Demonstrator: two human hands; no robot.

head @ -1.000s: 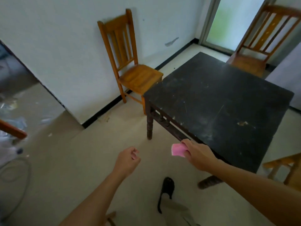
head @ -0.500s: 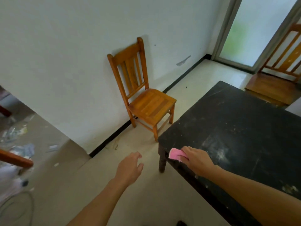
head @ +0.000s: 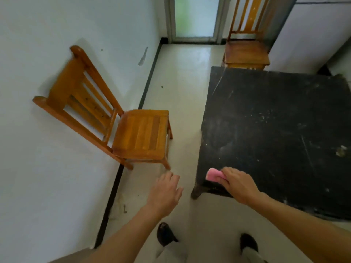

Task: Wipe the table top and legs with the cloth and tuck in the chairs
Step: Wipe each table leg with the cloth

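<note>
From the head view, a pink cloth (soft, light, best bunched under the fingers) is gripped by the right hand at the dusty tabletop's near-left corner; the left hand is held open, empty.

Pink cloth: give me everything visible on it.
The pink cloth is small, soft-looking and folded or bunched into a pad. It lies flat on the near left corner of the black table top, pressed down by the right hand, whose fingers cover its right part. Only its left end shows. The left hand is clear of it.
</note>
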